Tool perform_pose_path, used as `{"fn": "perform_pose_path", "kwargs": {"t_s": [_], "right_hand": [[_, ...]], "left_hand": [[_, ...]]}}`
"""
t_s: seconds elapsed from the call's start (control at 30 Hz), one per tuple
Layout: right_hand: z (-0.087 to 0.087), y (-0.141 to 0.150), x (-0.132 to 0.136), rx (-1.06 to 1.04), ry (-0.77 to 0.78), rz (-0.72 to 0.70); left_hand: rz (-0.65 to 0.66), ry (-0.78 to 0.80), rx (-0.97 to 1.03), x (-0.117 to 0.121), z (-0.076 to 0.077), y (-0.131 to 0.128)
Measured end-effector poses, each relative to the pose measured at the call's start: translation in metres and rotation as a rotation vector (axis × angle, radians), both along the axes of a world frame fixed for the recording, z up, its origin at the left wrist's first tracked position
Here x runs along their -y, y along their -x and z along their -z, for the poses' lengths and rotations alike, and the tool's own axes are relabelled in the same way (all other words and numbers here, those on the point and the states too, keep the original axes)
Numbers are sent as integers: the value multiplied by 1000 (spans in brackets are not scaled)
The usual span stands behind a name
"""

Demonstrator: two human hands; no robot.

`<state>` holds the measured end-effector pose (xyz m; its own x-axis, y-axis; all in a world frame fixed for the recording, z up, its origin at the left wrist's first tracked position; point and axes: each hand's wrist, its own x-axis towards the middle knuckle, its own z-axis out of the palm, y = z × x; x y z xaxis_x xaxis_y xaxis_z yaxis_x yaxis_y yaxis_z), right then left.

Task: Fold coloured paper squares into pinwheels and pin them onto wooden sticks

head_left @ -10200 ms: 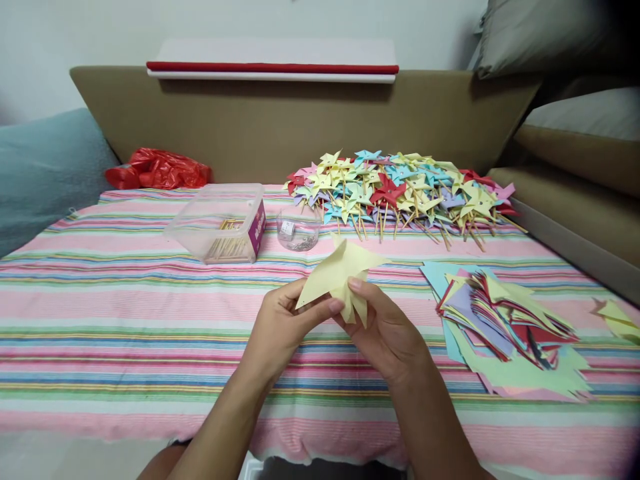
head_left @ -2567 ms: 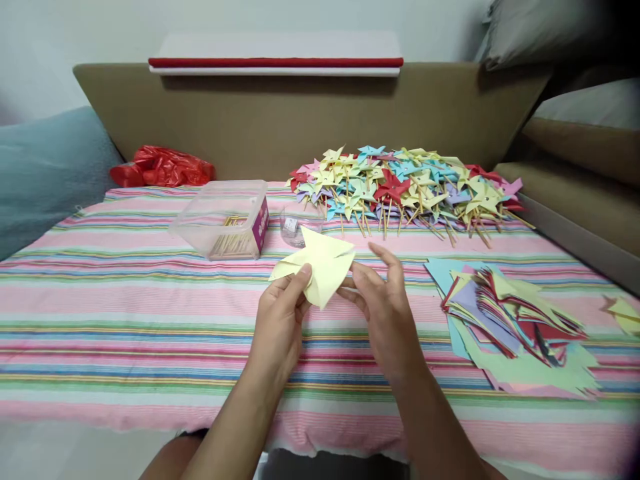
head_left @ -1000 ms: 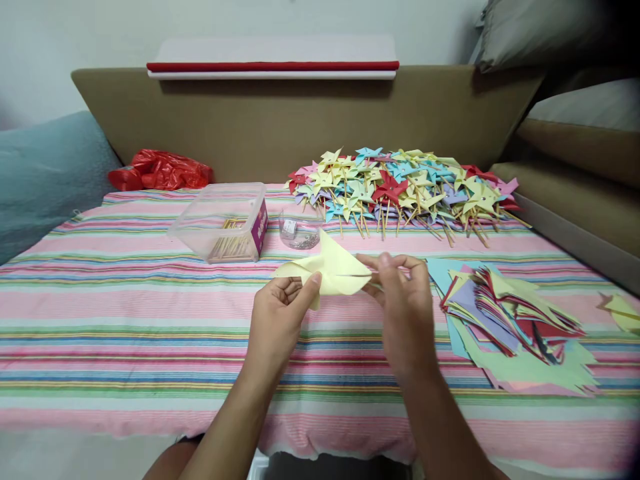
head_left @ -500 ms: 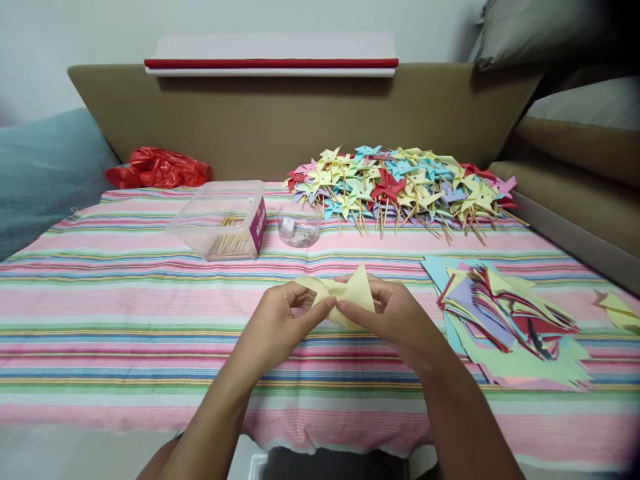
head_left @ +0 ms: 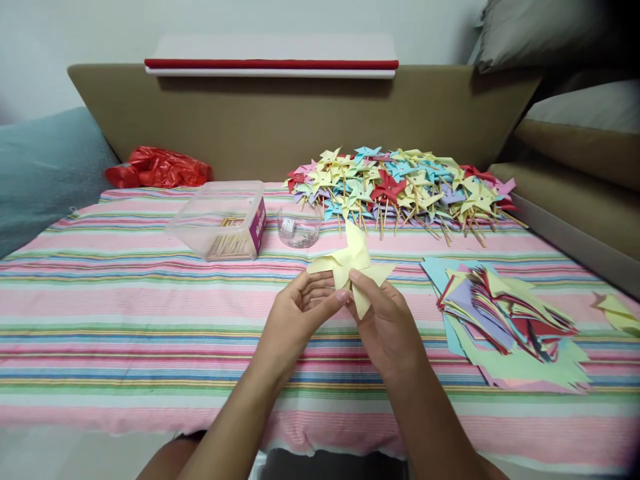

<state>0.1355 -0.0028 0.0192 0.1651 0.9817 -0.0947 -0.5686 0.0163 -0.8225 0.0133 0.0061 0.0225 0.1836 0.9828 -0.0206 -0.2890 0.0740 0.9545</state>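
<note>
A pale yellow paper pinwheel [head_left: 356, 252] is between my two hands, its points folded in to the middle and no stick seen on it. My right hand [head_left: 387, 320] grips it, thumb pressed on the centre and fingers behind. My left hand [head_left: 305, 313] pinches the lower left of the centre with the thumb, its fingers curled behind the paper. Behind the hands stand a clear round tub [head_left: 299, 230] with small metal pins and a clear plastic box [head_left: 220, 217] of short wooden sticks.
A heap of finished pinwheels on sticks [head_left: 400, 190] lies at the back right. Stacks of coloured paper [head_left: 500, 320] with a dark tool [head_left: 537, 343] on top lie to the right, by a yellow paper piece [head_left: 620, 313]. A red plastic bag [head_left: 160, 168] is at the back left.
Over these seconds the loose corners of the yellow paper have been folded to the centre, making a pinwheel shape. Since half a second ago it has been turned upright to face me.
</note>
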Motion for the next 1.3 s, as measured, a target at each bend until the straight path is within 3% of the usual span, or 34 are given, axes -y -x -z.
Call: {"fn": "perform_pose_path", "kwargs": {"t_s": [0.2,0.53,0.7,0.93,1.1,1.3], "right_hand": [[2,13,3,-61,11,-37],[3,-3,2,69,-4,-17],[10,-12,4,425,-148,10],[10,-11,7,824,-387,-115],[10,-10,4,718,-361,-68],[12,-9,2,454,-154,4]], "left_hand": [[-243,-18,89,4,6,-18],[-301,53,188,-2,4,-9],[-353,119,243,-8,3,0],[-344,111,238,-8,4,0],[-324,112,219,-6,3,-2],[-319,18,70,-1,5,-6]]}}
